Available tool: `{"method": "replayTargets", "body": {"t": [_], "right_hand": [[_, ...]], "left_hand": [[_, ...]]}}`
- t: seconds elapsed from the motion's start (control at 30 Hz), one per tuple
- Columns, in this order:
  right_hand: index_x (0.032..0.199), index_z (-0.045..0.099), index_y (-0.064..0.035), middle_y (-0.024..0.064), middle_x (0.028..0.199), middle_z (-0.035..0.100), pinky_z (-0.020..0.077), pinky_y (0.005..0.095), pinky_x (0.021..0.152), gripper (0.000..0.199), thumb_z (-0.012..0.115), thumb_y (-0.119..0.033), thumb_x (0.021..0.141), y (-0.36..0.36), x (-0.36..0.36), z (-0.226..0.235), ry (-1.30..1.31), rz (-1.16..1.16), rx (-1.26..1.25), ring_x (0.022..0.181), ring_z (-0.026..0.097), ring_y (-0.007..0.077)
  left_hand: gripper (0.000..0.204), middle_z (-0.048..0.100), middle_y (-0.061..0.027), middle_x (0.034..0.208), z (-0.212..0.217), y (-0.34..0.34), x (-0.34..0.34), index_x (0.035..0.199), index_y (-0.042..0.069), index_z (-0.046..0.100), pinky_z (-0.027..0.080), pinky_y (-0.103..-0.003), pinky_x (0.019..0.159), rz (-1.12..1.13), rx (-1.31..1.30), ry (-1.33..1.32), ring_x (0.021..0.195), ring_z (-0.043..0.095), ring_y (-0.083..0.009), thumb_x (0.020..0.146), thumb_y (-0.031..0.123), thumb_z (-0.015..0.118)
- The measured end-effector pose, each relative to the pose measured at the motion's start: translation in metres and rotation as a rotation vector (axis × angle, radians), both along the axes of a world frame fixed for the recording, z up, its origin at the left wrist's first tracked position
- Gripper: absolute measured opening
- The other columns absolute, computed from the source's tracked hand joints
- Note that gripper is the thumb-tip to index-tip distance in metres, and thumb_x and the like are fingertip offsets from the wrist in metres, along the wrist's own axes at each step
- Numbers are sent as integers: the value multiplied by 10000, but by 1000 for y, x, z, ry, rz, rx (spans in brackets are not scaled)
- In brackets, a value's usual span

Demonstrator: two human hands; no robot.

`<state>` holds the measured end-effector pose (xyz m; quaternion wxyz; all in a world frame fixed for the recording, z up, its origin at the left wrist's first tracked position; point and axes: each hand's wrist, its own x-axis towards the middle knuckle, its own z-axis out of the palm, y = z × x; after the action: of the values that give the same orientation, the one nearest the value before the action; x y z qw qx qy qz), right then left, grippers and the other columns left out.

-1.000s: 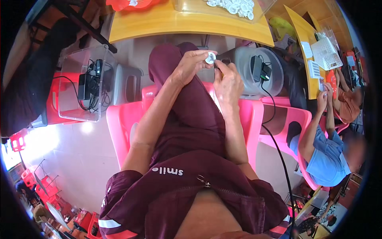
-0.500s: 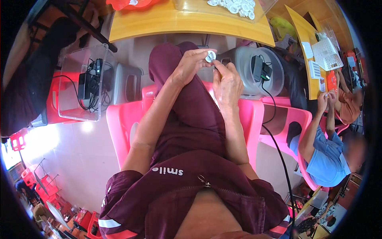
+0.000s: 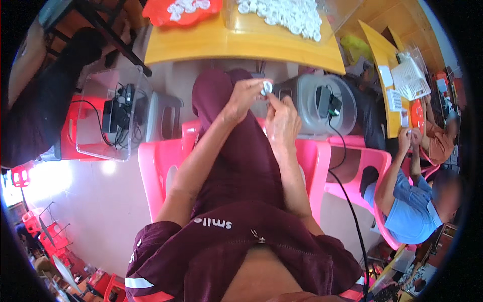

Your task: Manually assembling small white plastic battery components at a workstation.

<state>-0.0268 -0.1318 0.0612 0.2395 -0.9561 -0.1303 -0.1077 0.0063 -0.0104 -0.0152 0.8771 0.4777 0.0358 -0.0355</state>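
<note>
small white part mostly hidden by left hand, pile of white parts cut off

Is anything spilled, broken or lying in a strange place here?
Nothing stands out. Both hands, left hand and right hand, hold one small white ring above the lap; the other white rings lie heaped on the yellow table.

You see yellow table top | clear box of cables upper left | pink chair centre | seated co-worker right
</note>
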Motion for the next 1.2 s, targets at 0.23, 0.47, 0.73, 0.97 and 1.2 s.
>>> {"method": "replayTargets", "body": {"t": [0.23, 0.47, 0.73, 0.97, 1.2], "right_hand": [[1020, 673, -134, 165, 818, 552, 489, 464, 623, 244, 578, -98, 800, -2, 3, 3, 67, 56, 18, 733, 609, 372], [1046, 642, -11, 153, 725, 511, 440, 364, 619, 259, 577, 0, 795, 9, -13, -16, -46, 156, 420, 664, 547, 290], [1079, 635, -78, 86, 764, 534, 460, 346, 514, 259, 603, -79, 822, 43, -33, -35, -67, 384, 535, 591, 566, 241], [1079, 628, -47, 92, 760, 530, 448, 327, 493, 273, 610, -31, 807, 42, -18, -50, -35, 350, 677, 568, 557, 219], [1086, 620, -41, 87, 743, 517, 440, 324, 491, 281, 602, -11, 807, 42, -14, -50, 5, 370, 727, 550, 541, 211]], "left_hand": [[261, 582, -85, 950, 1, -3, -7, 1111, -28, 610, 473, -244, 684, 221, 397, -198, 777, 568, -125, 909, 91, 495], [274, 581, -87, 898, 70, 61, 23, 1115, -7, 613, 457, -258, 659, 778, 702, -376, 768, 557, -138, 856, 23, 527], [272, 655, -195, 894, 125, 184, 102, 1012, -16, 649, 502, -395, 789, 774, 1488, -100, 820, 633, -340, 821, 172, 605], [114, 634, -169, 893, 160, 86, 99, 895, -19, 643, 496, -368, 702, 779, 1244, -712, 805, 633, -298, 804, 26, 590], [227, 621, -190, 970, 92, 79, 223, 965, 13, 634, 492, -433, 720, 619, 1545, -689, 830, 610, -358, 755, -8, 550]]}}
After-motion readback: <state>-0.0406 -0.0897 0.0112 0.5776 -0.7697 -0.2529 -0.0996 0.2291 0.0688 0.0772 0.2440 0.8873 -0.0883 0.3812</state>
